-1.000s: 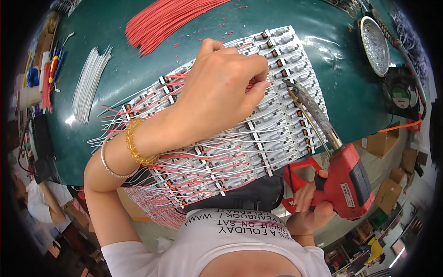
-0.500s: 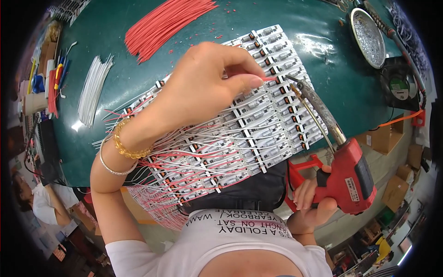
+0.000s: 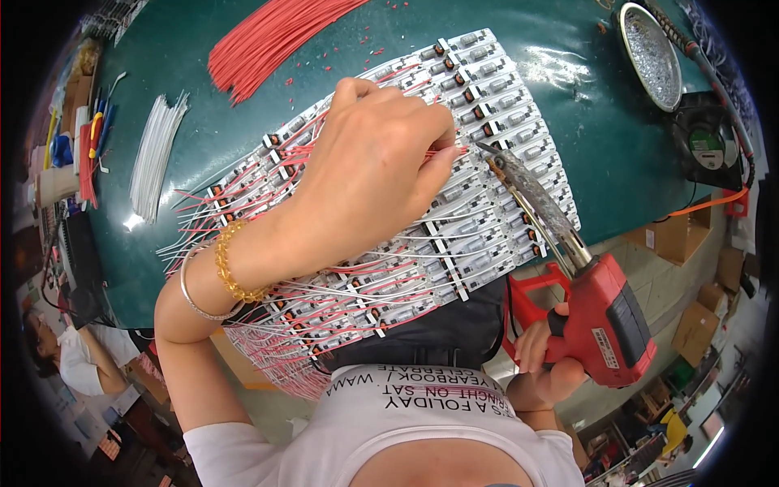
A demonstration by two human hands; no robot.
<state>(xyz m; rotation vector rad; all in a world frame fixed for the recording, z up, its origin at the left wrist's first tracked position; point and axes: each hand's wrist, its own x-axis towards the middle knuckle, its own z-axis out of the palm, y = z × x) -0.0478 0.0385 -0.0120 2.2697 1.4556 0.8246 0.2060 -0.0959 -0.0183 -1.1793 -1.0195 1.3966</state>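
My left hand point(image 3: 385, 150) is pinched over the panel of small white circuit boards point(image 3: 495, 97), with thin red wire point(image 3: 461, 152) between thumb and forefinger; how many strands are in the grip is hidden. In my right hand point(image 3: 548, 361) is the handle of a red soldering gun point(image 3: 608, 325). Its dark, crusted tip reaches up to the boards, close beside the end of the red wire. Whether tip and wire touch, I cannot tell. Rows of boards nearer me carry white and red wires point(image 3: 349, 280) that trail to the left.
On the green table point(image 3: 182, 49) lie a bundle of red wires point(image 3: 272, 45), with red scraps around it, and a bundle of white wires point(image 3: 158, 158). A round metal dish point(image 3: 651, 57) and a black fan point(image 3: 707, 150) stand far right. Hand tools point(image 3: 96, 134) stand at left, where another person point(image 3: 77, 353) sits.
My left hand and the soldering tip have shifted left along the boards. The red wire end now sits further left beside the tip. The panel appears slightly higher in the view.
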